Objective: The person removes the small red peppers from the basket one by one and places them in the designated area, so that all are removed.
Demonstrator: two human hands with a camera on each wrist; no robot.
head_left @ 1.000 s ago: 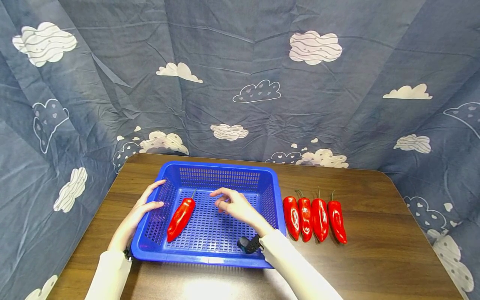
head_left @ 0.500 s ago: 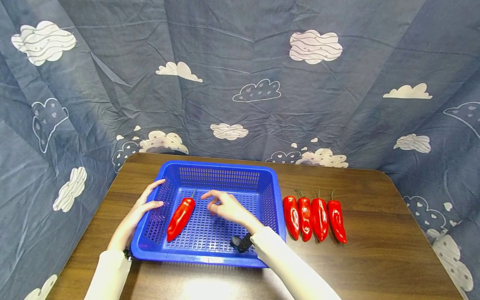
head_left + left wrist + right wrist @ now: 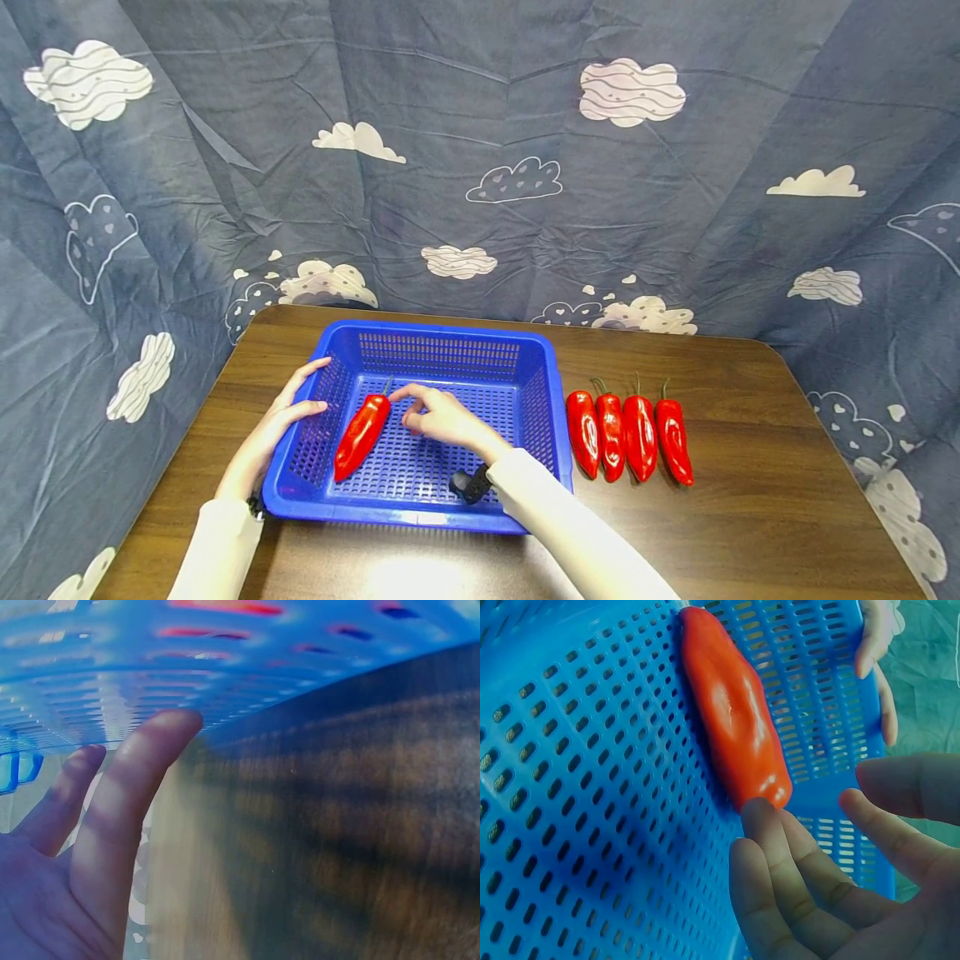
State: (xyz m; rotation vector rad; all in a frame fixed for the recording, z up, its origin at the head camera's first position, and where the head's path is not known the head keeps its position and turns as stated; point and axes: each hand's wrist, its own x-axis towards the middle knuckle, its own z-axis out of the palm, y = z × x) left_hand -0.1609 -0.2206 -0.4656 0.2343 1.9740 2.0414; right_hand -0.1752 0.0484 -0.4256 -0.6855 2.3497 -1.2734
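Observation:
A blue plastic basket [image 3: 450,332] with slotted walls stands on the wooden table. Inside it, towards the left, one long red pepper [image 3: 362,437] lies aslant, its green stem at the far end. My left hand [image 3: 279,423] holds the basket's left side, with two digits across the rim; the left wrist view shows two straight fingers [image 3: 124,787] against the outside. Over the basket floor, my right hand [image 3: 442,417] has loosely bent fingers and an index fingertip at the pepper's stem end. In the right wrist view fingertips overlap that end of the pepper [image 3: 735,712]; contact is unclear.
Several more red peppers [image 3: 640,437] lie side by side in a row on the table [image 3: 757,467], just right of the basket. A dark curtain [image 3: 517,233] with cloud prints hangs behind the table and at its sides.
My right hand has moved left across the basket, from its middle to the stem end of the pepper. The left hand, basket and peppers keep their places.

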